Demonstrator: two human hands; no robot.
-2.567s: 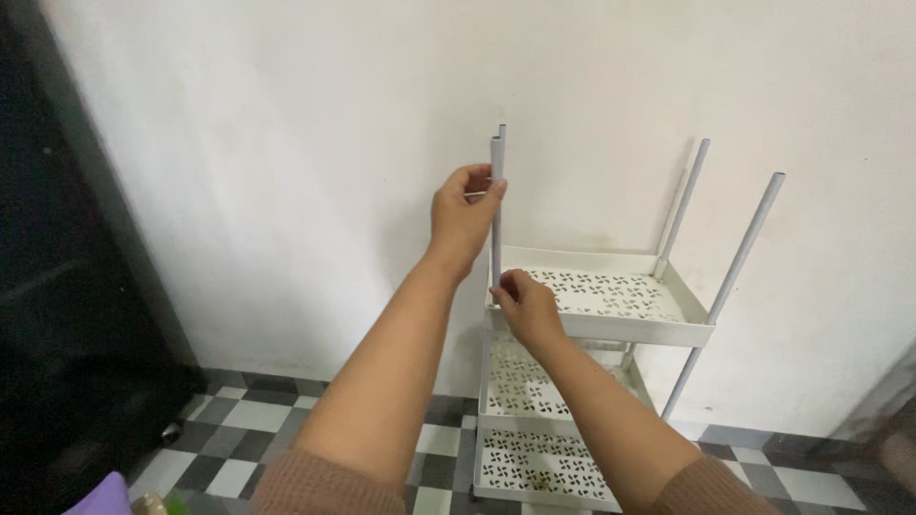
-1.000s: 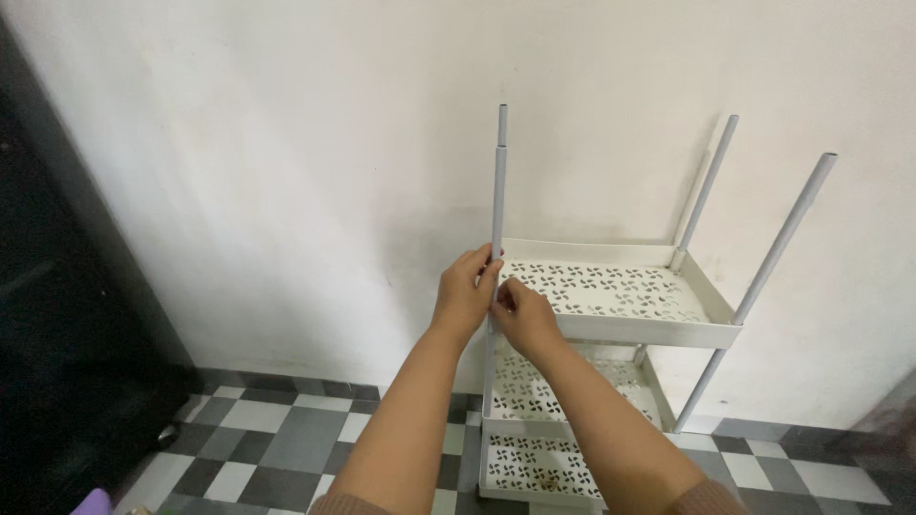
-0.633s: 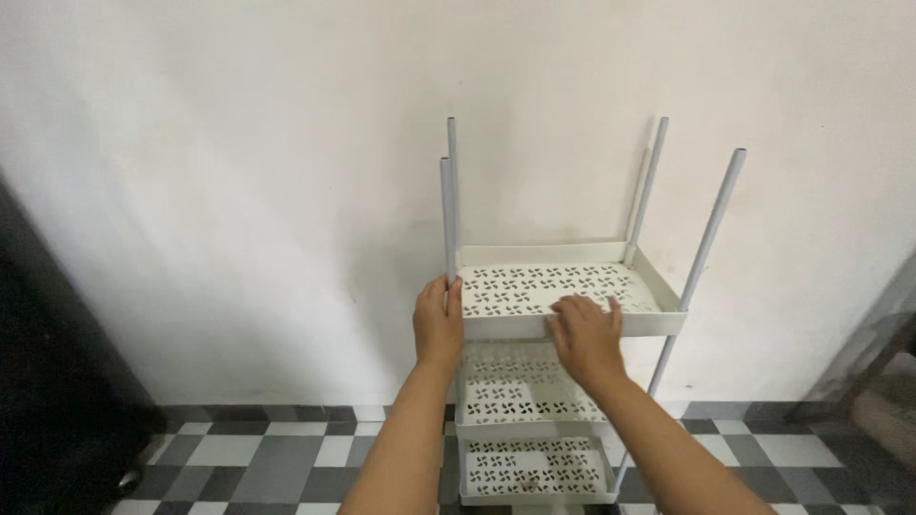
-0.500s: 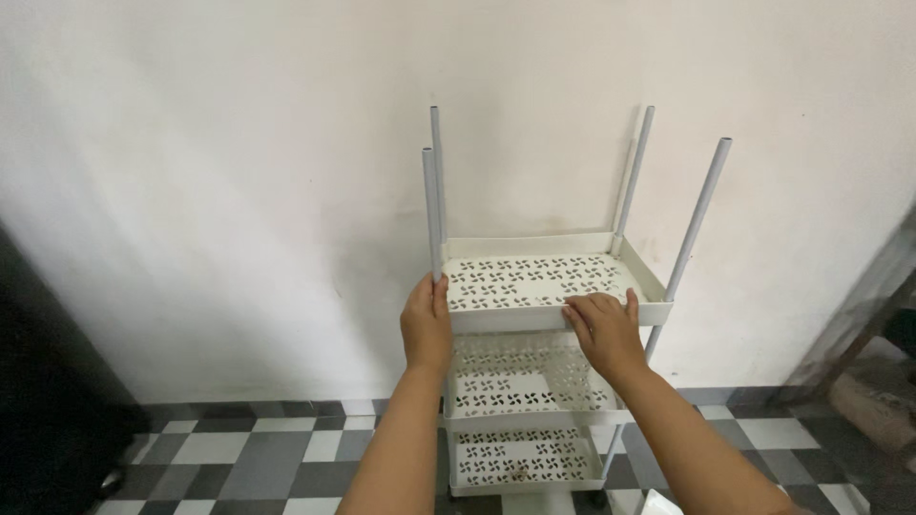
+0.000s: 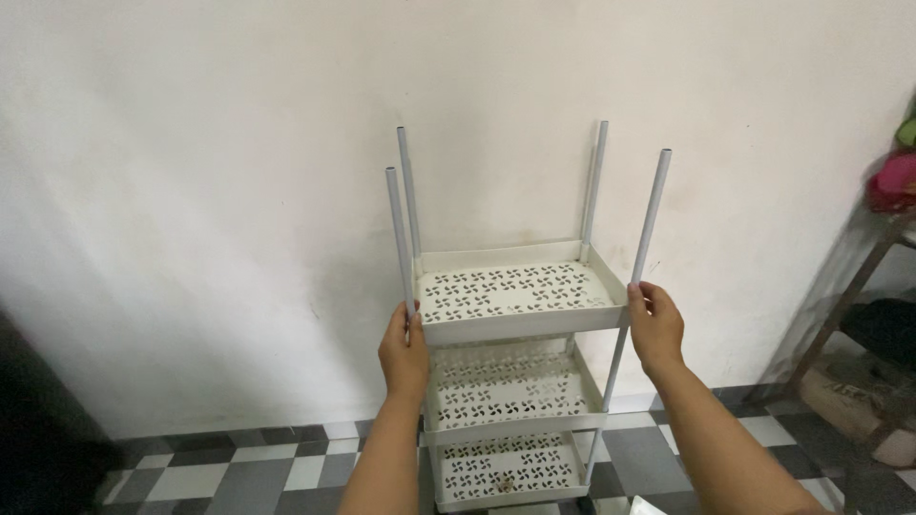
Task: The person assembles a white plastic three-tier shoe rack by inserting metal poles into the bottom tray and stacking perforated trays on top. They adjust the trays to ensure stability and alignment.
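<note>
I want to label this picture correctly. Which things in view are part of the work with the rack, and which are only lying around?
In use:
- white three-tier rack
- front left pole, gripped by the left hand
- front right pole, gripped by the right hand

Lying about:
- pink item on a stand at the right edge
- box on the floor

Below both hands, the rack's bottom tray point(image 5: 501, 477) is cut by the frame edge; right of the right hand point(image 5: 655, 327), blurred pink things point(image 5: 892, 181) stay unidentifiable.
</note>
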